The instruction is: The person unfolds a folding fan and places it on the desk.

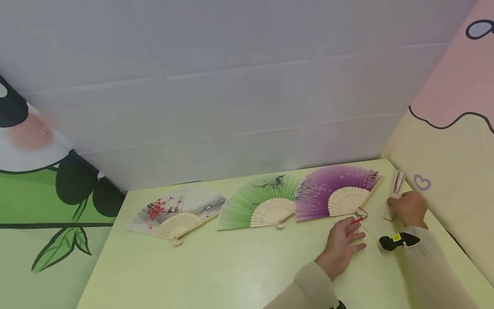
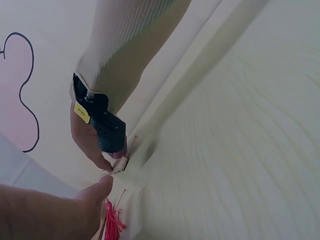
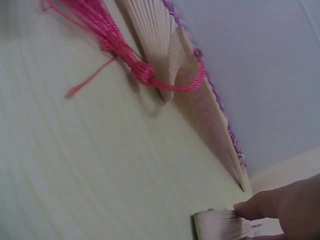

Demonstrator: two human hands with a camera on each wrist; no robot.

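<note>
On the right side of the table, my right hand (image 1: 412, 209) grips a folded fan (image 1: 397, 183) with pale ribs. In the right wrist view, the fingers pinch the folded fan (image 3: 217, 225) by its sides. An opened purple fan (image 1: 320, 189) with a blossom print lies to its left, a red tassel (image 1: 359, 219) hanging from its pivot. My left hand (image 1: 339, 246) is beside that tassel, palm partly up and fingers loosely extended. Whether it touches the tassel cannot be told. Pink strands of the tassel (image 2: 114, 220) show by the left thumb in the left wrist view.
An opened green fan (image 1: 239, 208) lies left of the purple one, their edges meeting. Further left is an opened white-grey fan (image 1: 173, 210) with red blossoms. A pale wall (image 1: 231, 107) stands behind the table (image 1: 193, 274), and a painted wall (image 1: 455, 171) borders its right edge.
</note>
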